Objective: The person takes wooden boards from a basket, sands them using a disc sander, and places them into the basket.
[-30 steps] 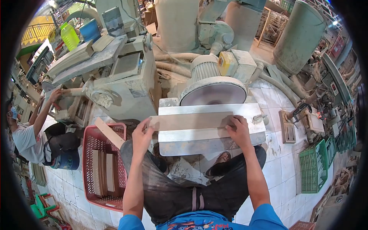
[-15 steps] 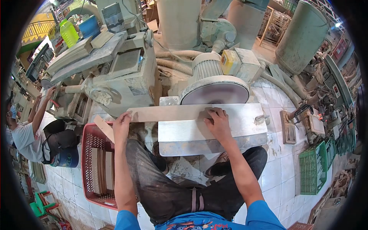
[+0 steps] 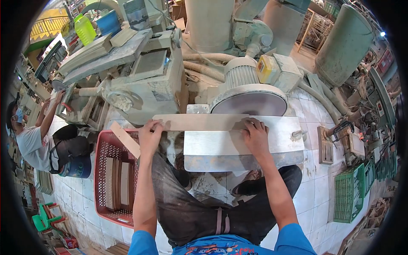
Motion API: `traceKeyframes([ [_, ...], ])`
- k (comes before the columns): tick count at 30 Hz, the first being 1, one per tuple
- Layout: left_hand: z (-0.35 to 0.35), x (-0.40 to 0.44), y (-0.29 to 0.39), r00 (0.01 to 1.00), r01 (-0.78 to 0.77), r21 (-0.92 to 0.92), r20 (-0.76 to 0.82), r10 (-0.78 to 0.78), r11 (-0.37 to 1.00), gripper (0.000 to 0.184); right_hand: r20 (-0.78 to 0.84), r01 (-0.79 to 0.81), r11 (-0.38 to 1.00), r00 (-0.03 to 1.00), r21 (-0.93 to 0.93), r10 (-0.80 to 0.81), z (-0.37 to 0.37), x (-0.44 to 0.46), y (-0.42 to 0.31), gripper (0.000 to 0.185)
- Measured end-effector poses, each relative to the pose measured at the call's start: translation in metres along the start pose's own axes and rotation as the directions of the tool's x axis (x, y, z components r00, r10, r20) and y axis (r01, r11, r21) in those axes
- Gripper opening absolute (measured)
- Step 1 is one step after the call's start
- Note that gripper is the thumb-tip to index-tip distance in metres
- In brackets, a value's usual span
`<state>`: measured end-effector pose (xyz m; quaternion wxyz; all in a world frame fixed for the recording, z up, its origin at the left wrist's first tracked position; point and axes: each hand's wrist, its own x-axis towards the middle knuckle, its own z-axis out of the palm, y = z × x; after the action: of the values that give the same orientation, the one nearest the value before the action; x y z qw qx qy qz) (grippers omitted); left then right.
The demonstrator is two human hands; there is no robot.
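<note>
A long flat wooden board [image 3: 199, 122] lies across the rear of a pale work table [image 3: 212, 143], its left part jutting past the table's left edge. My left hand [image 3: 151, 131] pinches the board near its left end. Fingers of my right hand [image 3: 256, 131] grip its right end over the table. Right behind the table stands a large round disc [image 3: 250, 103] on a motor, and the board's rear edge is beside its lower rim. Whether they touch I cannot tell.
A red basket [image 3: 102, 170] with several boards stands at the left, one board [image 3: 126, 139] leaning over its rim. Further left sits a co-worker [image 3: 32, 142] at another machine. Green crates [image 3: 348, 195] and a wooden frame [image 3: 326, 146] are on the right floor.
The board and both my hands have moved left along the table since the earliest frame, then slightly right in the view since the middle one. The whole scene has shifted a little right.
</note>
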<state>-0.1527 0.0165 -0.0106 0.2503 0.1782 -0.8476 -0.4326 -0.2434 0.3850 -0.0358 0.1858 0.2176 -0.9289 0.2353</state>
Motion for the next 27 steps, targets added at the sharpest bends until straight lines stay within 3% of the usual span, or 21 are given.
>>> traceKeyframes([
  [15, 0.055, -0.019, 0.043, 0.985, -0.067, 0.165, 0.168, 0.039, 0.984, 0.043, 0.044, -0.053, 0.989, 0.997, -0.139, 0.060, -0.037, -0.010, 0.057, 0.043],
  [24, 0.087, -0.039, 0.079, 0.978, -0.135, 0.196, 0.182, 0.099, 0.971, 0.037, -0.135, -0.072, 0.951, 0.990, -0.300, 0.032, -0.048, -0.012, 0.076, 0.048],
  [27, 0.107, -0.044, 0.082, 0.968, -0.187, 0.194, 0.205, 0.147, 0.963, 0.040, -0.100, -0.194, 0.927, 0.980, -0.320, 0.170, -0.055, -0.010, 0.088, 0.051],
])
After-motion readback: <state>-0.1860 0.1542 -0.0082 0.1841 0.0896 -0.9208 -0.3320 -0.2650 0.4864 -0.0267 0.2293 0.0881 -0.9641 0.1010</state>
